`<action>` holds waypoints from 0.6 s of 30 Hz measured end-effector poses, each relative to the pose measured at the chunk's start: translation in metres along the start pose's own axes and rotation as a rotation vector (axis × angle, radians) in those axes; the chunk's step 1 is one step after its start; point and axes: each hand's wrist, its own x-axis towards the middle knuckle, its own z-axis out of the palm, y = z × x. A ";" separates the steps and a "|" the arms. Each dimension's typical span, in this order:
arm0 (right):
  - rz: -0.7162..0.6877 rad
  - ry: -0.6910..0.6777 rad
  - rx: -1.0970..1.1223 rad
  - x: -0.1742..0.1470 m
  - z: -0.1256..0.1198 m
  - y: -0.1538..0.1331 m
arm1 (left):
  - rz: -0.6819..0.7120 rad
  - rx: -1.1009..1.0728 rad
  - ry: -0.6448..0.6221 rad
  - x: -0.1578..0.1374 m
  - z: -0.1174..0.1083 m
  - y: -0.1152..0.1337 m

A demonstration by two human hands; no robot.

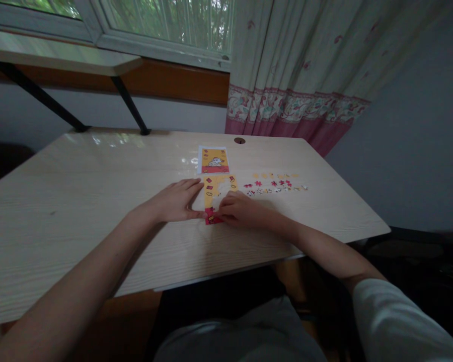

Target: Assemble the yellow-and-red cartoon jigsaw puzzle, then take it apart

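Observation:
A partly assembled jigsaw puzzle (209, 199) with a yellow upper part and a red bottom lies flat on the table; bare tabletop shows through its middle. My left hand (178, 201) rests at its left side, fingers stretched out and thumb touching the red lower left corner. Over the lower right of the puzzle, my right hand (239, 208) is closed, its fingertips pinched at a red puzzle piece that they mostly cover. Just beyond the puzzle lies a picture card (214, 160) showing a white animal on yellow and red.
Loose puzzle pieces (275, 190) lie in rows right of the puzzle, yellow, red and whitish. The wooden table (98, 201) has a round cable hole (239, 141) near its back edge. A raised shelf (60, 53) on black legs stands back left; a curtain (287, 75) hangs behind.

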 end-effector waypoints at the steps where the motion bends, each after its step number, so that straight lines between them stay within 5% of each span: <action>1: -0.007 -0.006 0.004 -0.001 -0.002 0.000 | 0.003 0.010 -0.003 0.000 0.000 0.000; 11: 0.059 0.105 0.023 -0.021 -0.008 0.029 | 0.022 0.026 -0.004 -0.001 0.000 -0.003; 18: -0.018 0.059 -0.027 -0.016 -0.003 0.012 | -0.074 0.108 -0.011 -0.001 -0.003 0.015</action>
